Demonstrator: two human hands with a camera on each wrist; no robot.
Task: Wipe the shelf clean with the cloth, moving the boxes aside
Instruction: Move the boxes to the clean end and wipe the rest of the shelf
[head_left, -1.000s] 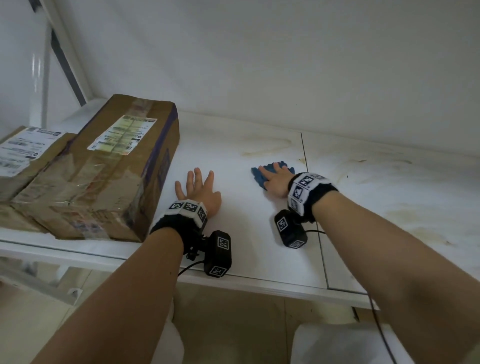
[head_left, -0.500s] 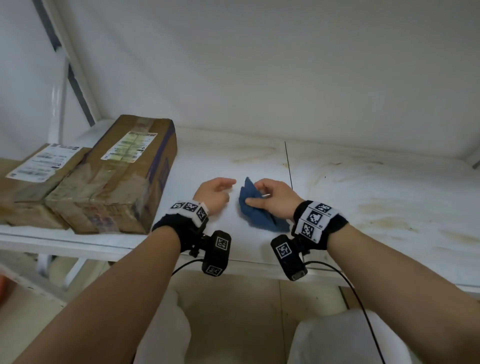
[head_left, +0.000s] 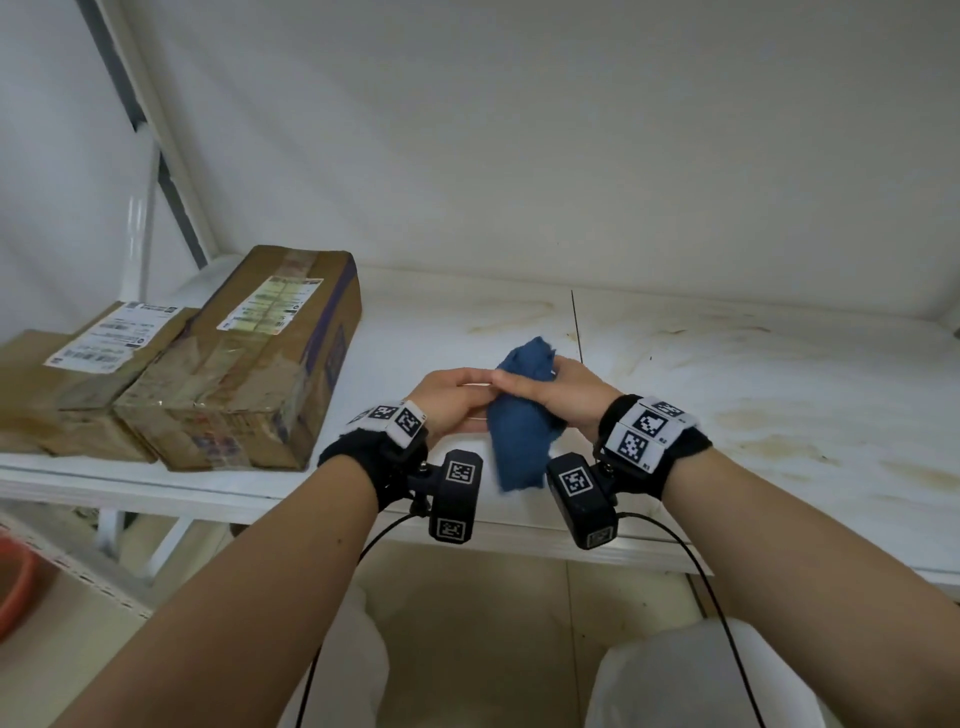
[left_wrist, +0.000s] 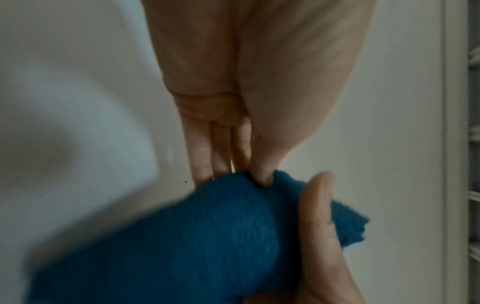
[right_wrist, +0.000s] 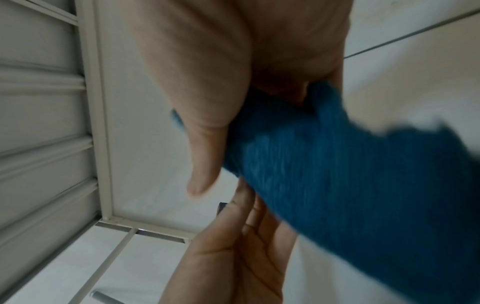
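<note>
Head view first: at the centre of the frame both hands meet over the white shelf (head_left: 753, 395), lifted off its surface, with the blue cloth (head_left: 522, 441) hanging between them. The right hand (head_left: 566, 395) has its fingers and thumb curled around the upper part of the cloth, and the left hand (head_left: 452, 397) reaches in with fingers extended to its left edge. Two taped cardboard boxes (head_left: 244, 364) sit touching each other at the left of the frame, well apart from the hands; brownish stains show across the right half of the shelf. Left wrist view: the left hand (left_wrist: 246, 92) has nearly straight fingers whose tips meet the cloth (left_wrist: 194, 236), while the other hand's thumb (left_wrist: 317, 216) clamps it at lower right. Right wrist view: the right hand (right_wrist: 221, 72) pinches the cloth (right_wrist: 350, 174) between thumb and palm, and the left hand (right_wrist: 233, 257) lies open below it. The step looks like refolding the cloth to a fresh face; doing it well probably means keeping the right-hand pinch firm, folding into a flat pad, then pressing it onto the stained right side.
</note>
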